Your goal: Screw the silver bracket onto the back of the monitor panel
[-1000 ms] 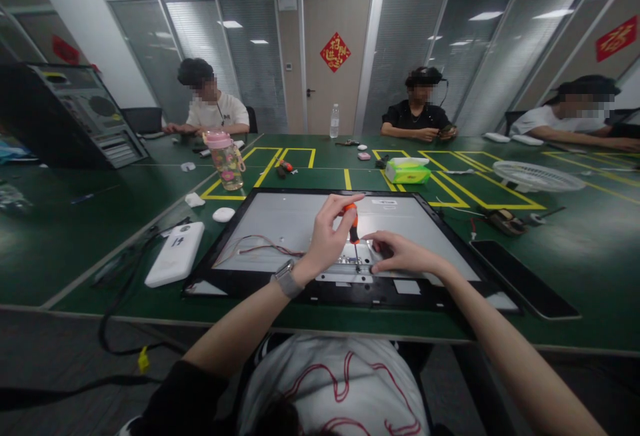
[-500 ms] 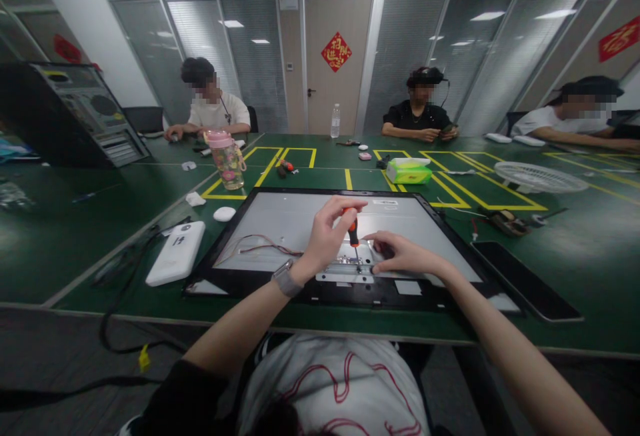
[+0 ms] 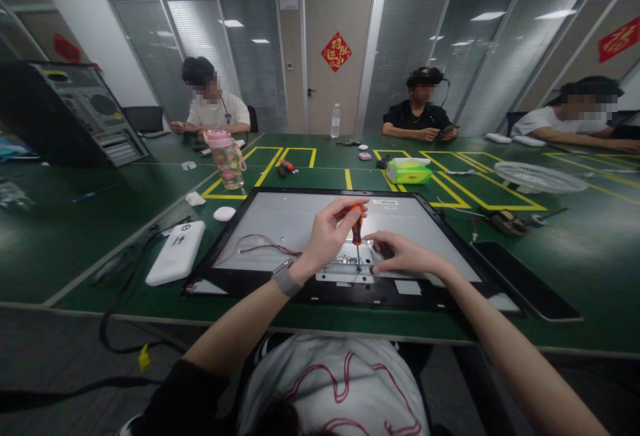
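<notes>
My left hand (image 3: 330,233) is closed around the orange and black handle of a screwdriver (image 3: 357,228), fingers over its top. The screwdriver stands nearly upright, its tip down at a metal bracket (image 3: 333,277) on the back of a flat display panel (image 3: 270,213). Beside the shaft, my right hand (image 3: 403,253) rests on the panel with thumb and forefinger apart, the thumb at the bracket's right end. Its other fingers are curled under and partly hidden. Thin wires (image 3: 260,243) run across the panel to the left of my left hand.
Left of the panel lie a white power bank (image 3: 176,253) and a white round case (image 3: 225,214); a pink-lidded bottle (image 3: 227,163) stands behind. To the right are a black phone-like slab (image 3: 525,279), a tissue pack (image 3: 409,171) and a fan grille (image 3: 540,177). Several people sit opposite.
The screwdriver handle has shifted slightly right and stands more upright in my left hand. My right hand stays in place. The person at far left has drawn a hand back.
</notes>
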A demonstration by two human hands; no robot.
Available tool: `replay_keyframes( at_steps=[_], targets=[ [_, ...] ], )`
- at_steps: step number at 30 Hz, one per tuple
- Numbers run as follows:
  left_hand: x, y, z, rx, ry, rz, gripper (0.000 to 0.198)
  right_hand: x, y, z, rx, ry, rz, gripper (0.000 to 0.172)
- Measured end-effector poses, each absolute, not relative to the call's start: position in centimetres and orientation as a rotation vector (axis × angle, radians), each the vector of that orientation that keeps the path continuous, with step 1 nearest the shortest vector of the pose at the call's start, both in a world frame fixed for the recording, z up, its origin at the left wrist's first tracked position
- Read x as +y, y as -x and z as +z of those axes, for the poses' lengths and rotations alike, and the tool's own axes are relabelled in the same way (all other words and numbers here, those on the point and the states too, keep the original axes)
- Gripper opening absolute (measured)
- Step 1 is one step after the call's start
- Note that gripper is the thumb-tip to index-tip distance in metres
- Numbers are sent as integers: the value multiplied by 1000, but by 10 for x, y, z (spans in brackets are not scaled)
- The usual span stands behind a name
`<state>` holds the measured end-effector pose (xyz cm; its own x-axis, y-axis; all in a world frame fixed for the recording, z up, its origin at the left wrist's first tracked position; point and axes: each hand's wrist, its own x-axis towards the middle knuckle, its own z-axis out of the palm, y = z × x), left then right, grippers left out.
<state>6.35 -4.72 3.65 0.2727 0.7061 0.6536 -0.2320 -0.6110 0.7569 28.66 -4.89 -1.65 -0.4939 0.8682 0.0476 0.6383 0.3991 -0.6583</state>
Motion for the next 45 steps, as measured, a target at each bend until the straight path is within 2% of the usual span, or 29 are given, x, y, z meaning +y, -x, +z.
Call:
replay_keyframes(
  at_steps=[3,6,8,11,16,23,26,30,34,39,45],
  targets=[
    [-47,-65,35,516,-1806,1537,16,-49,-286,-16,-2285,1287,808,69],
    [-47,-62,38,505,-1865,1473,22,-49,-286,-16,-2279,1283,815,69],
    [-46,-58,47,446,-1920,1292,32,-49,-286,-16,-2273,1277,824,68],
    [-43,-50,68,383,-1987,944,37,-49,-286,-16,-2290,1279,815,63],
    [-29,-43,108,356,-2234,515,34,-48,-287,-16,-2316,1287,787,55],
    [-7,-47,147,266,-2448,115,30,-49,-287,-16,-2294,1311,805,61],
    [-10,-47,155,307,-2528,79,27,-50,-286,-15,-2286,1313,794,64],
    [-28,-47,159,327,-2577,37,25,-50,-286,-14,-2320,1300,778,58],
    [-44,-53,152,504,-2789,75,25,-50,-287,-14,-2309,1301,783,64],
    [-42,-59,136,1088,-3038,272,34,-48,-287,-16,-2296,1281,809,70],
    [-40,-64,133,1161,-3072,299,54,-49,-287,-15,-2294,1292,804,69]
  ],
)
